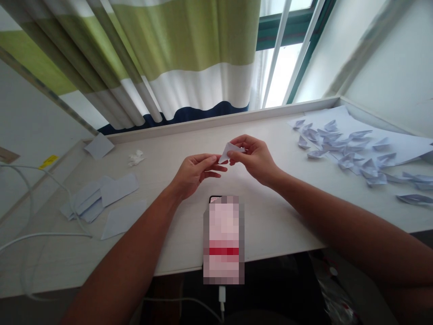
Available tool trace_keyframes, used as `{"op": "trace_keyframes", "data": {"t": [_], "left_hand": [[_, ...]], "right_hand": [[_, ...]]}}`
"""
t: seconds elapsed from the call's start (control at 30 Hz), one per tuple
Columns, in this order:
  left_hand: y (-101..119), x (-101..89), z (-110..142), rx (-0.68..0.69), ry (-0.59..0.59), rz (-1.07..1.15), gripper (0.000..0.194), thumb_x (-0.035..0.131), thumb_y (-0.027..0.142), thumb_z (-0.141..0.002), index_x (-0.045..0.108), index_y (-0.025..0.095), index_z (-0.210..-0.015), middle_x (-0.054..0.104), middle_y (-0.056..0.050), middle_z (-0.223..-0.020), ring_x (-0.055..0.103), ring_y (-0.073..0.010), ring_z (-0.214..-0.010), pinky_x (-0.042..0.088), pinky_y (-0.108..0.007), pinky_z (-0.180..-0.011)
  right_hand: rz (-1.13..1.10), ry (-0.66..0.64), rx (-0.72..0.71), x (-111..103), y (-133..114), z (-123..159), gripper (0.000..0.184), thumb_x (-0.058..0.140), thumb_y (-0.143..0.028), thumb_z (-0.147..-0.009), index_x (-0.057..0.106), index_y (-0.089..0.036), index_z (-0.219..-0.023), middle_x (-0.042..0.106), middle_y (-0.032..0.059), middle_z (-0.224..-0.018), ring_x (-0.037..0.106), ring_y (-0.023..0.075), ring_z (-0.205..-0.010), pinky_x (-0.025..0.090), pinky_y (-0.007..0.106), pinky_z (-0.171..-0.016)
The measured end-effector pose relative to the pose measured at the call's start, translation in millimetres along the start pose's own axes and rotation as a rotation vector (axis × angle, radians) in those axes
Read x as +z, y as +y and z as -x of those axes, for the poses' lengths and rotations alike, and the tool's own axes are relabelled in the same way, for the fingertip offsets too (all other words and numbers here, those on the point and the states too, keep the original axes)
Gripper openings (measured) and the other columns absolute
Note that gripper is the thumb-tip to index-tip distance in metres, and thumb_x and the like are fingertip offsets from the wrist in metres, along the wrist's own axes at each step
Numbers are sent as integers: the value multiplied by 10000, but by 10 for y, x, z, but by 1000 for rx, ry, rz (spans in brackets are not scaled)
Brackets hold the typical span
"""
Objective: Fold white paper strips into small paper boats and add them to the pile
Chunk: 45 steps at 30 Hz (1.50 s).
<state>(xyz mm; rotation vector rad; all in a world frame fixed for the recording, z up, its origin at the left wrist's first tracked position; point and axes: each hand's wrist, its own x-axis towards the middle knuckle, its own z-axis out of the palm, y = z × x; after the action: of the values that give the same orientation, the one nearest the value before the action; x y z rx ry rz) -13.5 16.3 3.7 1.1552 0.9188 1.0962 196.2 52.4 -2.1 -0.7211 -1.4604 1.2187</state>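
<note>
A small piece of folded white paper (229, 150) with a pointed corner is held up above the middle of the desk. My right hand (254, 155) grips it between thumb and fingers, which cover its right part. At its lower left corner my left hand (198, 172) has thumb and forefinger closed on the paper's edge, while its other fingers stretch out below. Off to the right lie several folded white paper pieces (368, 168), shaped like small boats. Some rest on large white sheets (399, 135).
Flat paper slips (120, 188) lie on the left of the desk (176, 225), near a crumpled paper (135, 158) and a square sheet (99, 146). A phone (223, 239), its screen blurred, stands at the front edge by a white cable plug (222, 294). White cables (47, 235) cross the left side.
</note>
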Motion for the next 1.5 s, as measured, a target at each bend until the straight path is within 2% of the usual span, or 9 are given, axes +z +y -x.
{"op": "trace_keyframes", "data": {"t": [0.23, 0.4, 0.63, 0.7, 0.83, 1.07, 1.2, 1.3, 1.5], "left_hand": [[13, 46, 7, 17, 76, -97, 333, 981, 381, -752, 843, 149, -945, 852, -102, -916, 818, -225, -789, 651, -340, -732], [38, 49, 5, 36, 115, -130, 342, 970, 409, -753, 829, 146, -922, 839, -91, -849, 820, -241, -753, 662, -360, -716], [21, 32, 38, 37, -14, -173, 333, 901, 464, -855, 857, 174, -1012, 863, -122, -1001, 840, -272, -913, 670, -372, -774], [13, 47, 44, 68, -22, -169, 353, 923, 460, -834, 857, 186, -1046, 864, -121, -1028, 839, -273, -918, 670, -371, -758], [2, 89, 41, 99, 43, -168, 389, 970, 435, -776, 848, 172, -1036, 861, -120, -1010, 832, -273, -897, 661, -364, -724], [-35, 122, 3, 19, 65, -18, 371, 958, 412, -780, 792, 163, -998, 846, -101, -982, 816, -238, -878, 643, -332, -718], [-71, 183, -10, 184, 215, -61, 388, 973, 402, -758, 729, 187, -970, 830, -44, -845, 784, -195, -719, 631, -336, -709], [-89, 244, -9, 284, 283, -106, 371, 978, 415, -758, 749, 173, -920, 819, -46, -825, 788, -201, -737, 635, -340, -707], [-94, 303, 4, 297, 318, -134, 382, 1009, 400, -708, 799, 167, -926, 818, -49, -858, 788, -218, -833, 655, -365, -760]], "right_hand": [[-34, -40, 7, 6, 36, 2, 270, 899, -314, -807, 715, -202, -969, 764, 0, -852, 749, 168, -710, 653, 357, -705], [-15, -137, -4, 19, 36, 23, 489, 1006, -431, -710, 715, -214, -1037, 780, 13, -940, 766, 194, -829, 674, 370, -776], [37, -57, -38, -2, 80, 11, 476, 977, -505, -750, 710, -197, -997, 778, 23, -856, 780, 210, -785, 674, 379, -733], [30, -31, -34, -8, 81, 4, 475, 979, -507, -746, 706, -196, -979, 778, 25, -821, 776, 210, -750, 669, 382, -713], [44, 19, -43, 7, 50, 11, 459, 982, -510, -738, 703, -202, -934, 758, 13, -771, 743, 194, -695, 655, 379, -678], [38, 27, -46, 59, -2, 41, 449, 977, -522, -733, 699, -210, -896, 750, 6, -795, 731, 188, -731, 656, 380, -717], [-1, 56, -54, 86, 3, 55, 424, 961, -509, -753, 684, -210, -871, 754, 12, -786, 717, 182, -721, 632, 368, -707], [-11, 79, -59, 104, 3, 59, 414, 955, -501, -761, 676, -211, -858, 760, 14, -787, 712, 179, -716, 618, 365, -701], [-7, 102, -62, 137, -6, 63, 415, 953, -508, -770, 666, -219, -848, 753, 12, -779, 713, 188, -720, 628, 386, -713]]}}
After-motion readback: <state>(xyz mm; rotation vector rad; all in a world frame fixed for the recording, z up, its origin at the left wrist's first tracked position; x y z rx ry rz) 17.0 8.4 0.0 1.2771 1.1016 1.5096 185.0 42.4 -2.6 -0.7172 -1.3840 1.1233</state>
